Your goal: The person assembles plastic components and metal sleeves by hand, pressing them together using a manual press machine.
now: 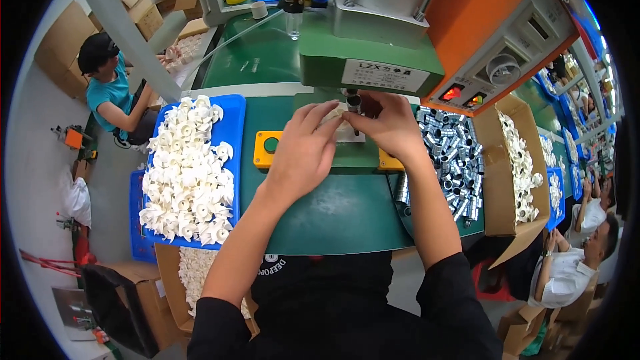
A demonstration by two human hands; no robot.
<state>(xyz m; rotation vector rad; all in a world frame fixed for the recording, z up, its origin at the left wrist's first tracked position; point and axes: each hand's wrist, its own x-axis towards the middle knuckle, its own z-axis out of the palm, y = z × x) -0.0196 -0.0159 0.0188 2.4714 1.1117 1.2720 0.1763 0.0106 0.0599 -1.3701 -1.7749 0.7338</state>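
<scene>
Both hands meet under the green head [373, 60] of a bench press. My right hand [393, 130] is closed, thumb and fingers around a short dark metal sleeve [354, 104] standing just below the press's ram. The fingers of my left hand [301, 153] curl over a white plastic part [336, 113] beside the sleeve, partly hidden by the fingertips. Beneath them is the green press base [353, 157], with a yellow button box [266, 149] to the left of my left hand. Another yellow box [389, 161] shows partly under my right wrist.
A blue tray [238, 160] heaped with white plastic parts stands at left. Loose metal sleeves [453, 160] are piled at right, next to a cardboard box [499, 187] of white parts. The orange control box [493, 33] overhangs at upper right. Other people sit at both sides.
</scene>
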